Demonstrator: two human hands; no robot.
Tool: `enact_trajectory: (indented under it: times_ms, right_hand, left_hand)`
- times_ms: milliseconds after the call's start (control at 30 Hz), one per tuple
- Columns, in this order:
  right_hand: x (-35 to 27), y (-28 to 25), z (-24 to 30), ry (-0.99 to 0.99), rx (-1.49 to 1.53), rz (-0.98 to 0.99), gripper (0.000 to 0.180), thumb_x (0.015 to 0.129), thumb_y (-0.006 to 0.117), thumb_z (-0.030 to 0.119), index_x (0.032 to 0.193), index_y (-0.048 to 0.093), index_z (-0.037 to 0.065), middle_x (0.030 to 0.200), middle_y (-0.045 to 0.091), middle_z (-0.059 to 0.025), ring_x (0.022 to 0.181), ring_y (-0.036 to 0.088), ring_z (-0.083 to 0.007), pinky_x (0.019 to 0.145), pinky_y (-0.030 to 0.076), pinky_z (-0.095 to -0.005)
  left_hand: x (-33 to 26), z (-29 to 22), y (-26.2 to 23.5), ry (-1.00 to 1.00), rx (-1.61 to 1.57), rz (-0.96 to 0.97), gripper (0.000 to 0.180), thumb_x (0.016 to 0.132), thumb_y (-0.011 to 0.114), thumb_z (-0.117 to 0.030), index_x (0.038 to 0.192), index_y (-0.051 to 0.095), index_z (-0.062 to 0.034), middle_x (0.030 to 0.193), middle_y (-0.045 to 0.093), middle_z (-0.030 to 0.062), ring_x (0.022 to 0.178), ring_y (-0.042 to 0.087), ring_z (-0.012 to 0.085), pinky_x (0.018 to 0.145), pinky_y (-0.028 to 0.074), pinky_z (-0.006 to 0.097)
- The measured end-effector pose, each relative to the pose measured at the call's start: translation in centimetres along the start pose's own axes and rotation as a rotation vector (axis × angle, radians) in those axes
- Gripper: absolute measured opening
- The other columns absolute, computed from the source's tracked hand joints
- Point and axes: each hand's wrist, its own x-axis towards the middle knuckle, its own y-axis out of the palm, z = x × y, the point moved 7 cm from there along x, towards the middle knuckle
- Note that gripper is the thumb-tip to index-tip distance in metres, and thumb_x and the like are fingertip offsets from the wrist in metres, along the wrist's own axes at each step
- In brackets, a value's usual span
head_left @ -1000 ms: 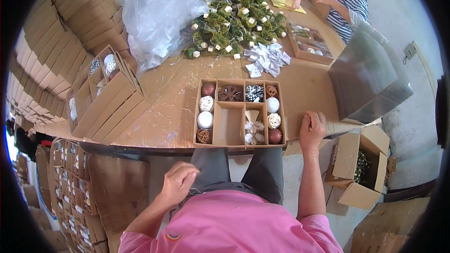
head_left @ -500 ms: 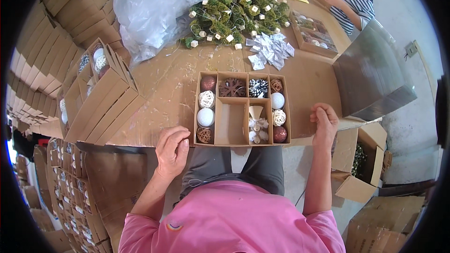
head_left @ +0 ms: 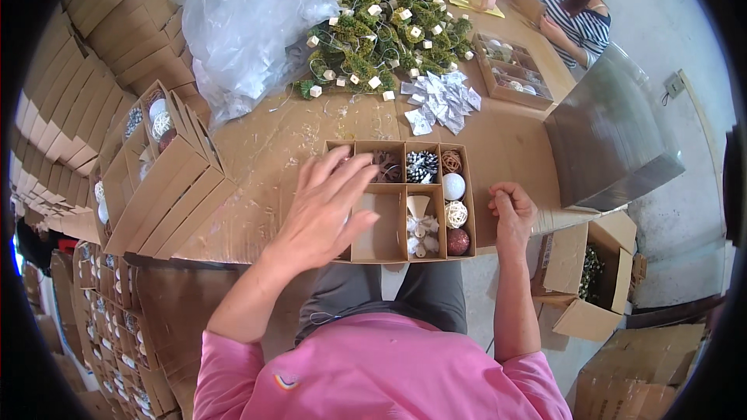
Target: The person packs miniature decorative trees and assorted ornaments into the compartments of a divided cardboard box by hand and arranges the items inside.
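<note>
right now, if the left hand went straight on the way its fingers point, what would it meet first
Likely the brown snowflake, just ahead of the left hand; depth is unclear, so the hand may pass above it.

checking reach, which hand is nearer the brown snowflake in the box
Left. The left hand is over the box's left side, partly covering the snowflake. The right hand is beyond the box's right edge.

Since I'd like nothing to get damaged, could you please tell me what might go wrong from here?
The divided box sits at the near edge of the table, so a bump could tip it off. The left hand spreads over the box's left side and might snag the brown snowflake.
</note>
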Motion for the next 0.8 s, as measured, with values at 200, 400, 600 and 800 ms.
enact_trajectory:
  times_ms: [200,400,600,800]
  right_hand:
    - [-0.8,1.0,1.4,-0.264,-0.21,-0.013,0.009,0.083,0.052,0.001,0.083,0.06,0.001,0.075,0.058,-0.0012,0.061,0.052,-0.0081,0.057,0.041,-0.0205]
    - [-1.1,2.2,3.5,-0.439,-0.352,-0.025,0.007,0.078,0.053,-0.002,0.082,0.059,0.0,0.071,0.054,-0.0063,0.063,0.051,-0.0135,0.058,0.041,-0.0258]
    - [-1.5,2.4,2.3,-0.342,-0.292,-0.015,0.008,0.077,0.054,-0.002,0.082,0.059,0.0,0.072,0.054,-0.0096,0.065,0.053,-0.0189,0.058,0.041,-0.0288]
    - [-0.7,1.8,-0.2,-0.063,0.043,0.033,0.009,0.08,0.052,-0.001,0.081,0.061,-0.001,0.072,0.056,-0.0023,0.063,0.052,-0.0079,0.056,0.04,-0.0217]
  left_hand:
    - [2.7,0.9,3.3,0.034,0.227,0.216,0.05,0.087,0.046,-0.043,0.114,0.052,-0.0014,0.127,0.045,0.0125,0.126,0.03,0.0343,0.099,0.022,0.059]
    - [3.3,1.6,3.3,0.039,0.204,0.227,0.043,0.087,0.048,-0.04,0.11,0.055,-0.0041,0.125,0.046,0.012,0.124,0.031,0.0335,0.099,0.021,0.057]
    - [0.1,1.8,0.1,-0.009,0.029,0.074,0.037,0.089,0.045,-0.03,0.113,0.056,-0.0044,0.129,0.045,0.0128,0.124,0.034,0.0337,0.102,0.021,0.051]
    - [-5.5,2.0,-1.9,-0.04,-0.131,-0.263,0.033,0.088,0.049,-0.028,0.099,0.061,0.0006,0.11,0.057,0.0161,0.108,0.05,0.0348,0.093,0.035,0.047]
